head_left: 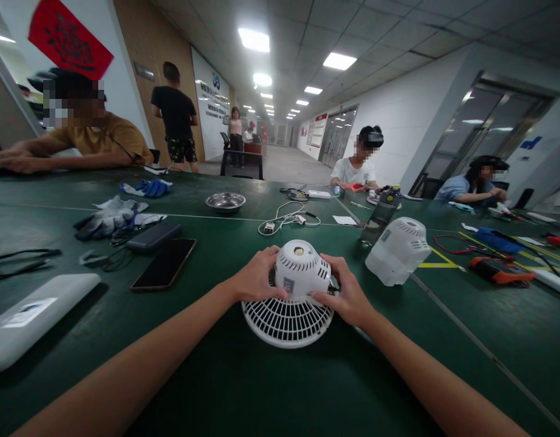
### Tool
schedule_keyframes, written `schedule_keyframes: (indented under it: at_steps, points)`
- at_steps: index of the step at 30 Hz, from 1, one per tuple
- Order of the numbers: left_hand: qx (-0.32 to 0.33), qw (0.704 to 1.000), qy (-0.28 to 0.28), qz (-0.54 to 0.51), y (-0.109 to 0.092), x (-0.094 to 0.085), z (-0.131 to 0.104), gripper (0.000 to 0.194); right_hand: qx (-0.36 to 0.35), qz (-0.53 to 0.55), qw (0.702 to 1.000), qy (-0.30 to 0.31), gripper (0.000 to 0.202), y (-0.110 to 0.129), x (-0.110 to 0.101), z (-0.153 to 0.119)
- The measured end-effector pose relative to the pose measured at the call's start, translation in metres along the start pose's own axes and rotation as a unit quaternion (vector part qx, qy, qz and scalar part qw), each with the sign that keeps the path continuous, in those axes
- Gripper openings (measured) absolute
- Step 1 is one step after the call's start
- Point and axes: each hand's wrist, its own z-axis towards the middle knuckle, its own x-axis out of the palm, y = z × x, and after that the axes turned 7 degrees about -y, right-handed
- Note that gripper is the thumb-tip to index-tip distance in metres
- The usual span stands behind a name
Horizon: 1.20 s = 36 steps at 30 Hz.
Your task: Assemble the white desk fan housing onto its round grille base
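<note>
A white fan head (302,273) lies grille down on the green table in front of me, its rounded motor housing on top. The round slatted grille (286,325) spreads out beneath the housing. My left hand (262,276) grips the housing from the left, thumb along its lower front beside a small label. From the right, my right hand (346,291) wraps the other side, its thumb also at the front. Fingertips behind the housing are hidden. Further right stands a separate white plastic cover (398,252) with slots near its top.
Left lie a phone (164,265), a power bank (153,237), gloves (109,218) and a long white case (38,318). Ahead are a metal bowl (225,202) and a white cable (289,221). A bottle (381,215) and an orange multimeter (501,271) are right. Several people sit around the table.
</note>
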Motion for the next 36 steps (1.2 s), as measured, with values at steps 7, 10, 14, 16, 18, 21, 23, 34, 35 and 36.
schedule_keyframes:
  at_steps: [7,10,14,16,18,21,23,34,35,36]
  points:
    - [0.006,0.998,0.002,0.060,-0.002,-0.003,0.005,0.072,-0.030,-0.106,0.992,-0.064,0.075,-0.010,0.006,-0.003]
    - [-0.015,0.998,-0.037,0.039,-0.002,-0.001,0.004,0.069,-0.035,-0.143,0.984,-0.099,0.075,-0.014,0.013,-0.002]
    - [0.003,0.999,-0.036,-0.025,-0.004,0.000,0.001,0.089,-0.076,-0.090,0.992,-0.052,0.065,-0.012,0.013,-0.004]
    - [0.029,0.999,-0.019,-0.026,-0.008,0.000,-0.001,0.110,-0.096,-0.075,0.992,-0.029,0.073,-0.009,0.011,-0.004]
    - [0.034,0.999,-0.011,-0.012,-0.013,0.000,-0.002,0.124,-0.110,-0.082,0.991,-0.003,0.078,-0.005,0.008,-0.004]
    - [0.025,0.999,-0.027,-0.002,-0.024,0.003,-0.003,0.120,-0.109,-0.103,0.988,0.021,0.080,0.000,0.005,-0.002]
    - [0.023,0.999,-0.048,-0.005,-0.029,0.006,-0.002,0.114,-0.101,-0.103,0.989,0.024,0.083,0.002,0.004,-0.001]
    - [0.021,0.999,-0.048,-0.001,-0.025,0.009,-0.003,0.104,-0.145,-0.124,0.981,0.041,0.066,0.006,0.002,-0.002]
    - [0.032,0.999,-0.044,0.000,-0.021,0.008,-0.003,0.105,-0.150,-0.130,0.979,0.043,0.065,0.005,0.002,-0.003]
    - [0.043,0.998,-0.036,0.000,-0.017,0.007,-0.003,0.106,-0.153,-0.135,0.978,0.046,0.064,0.005,0.002,-0.003]
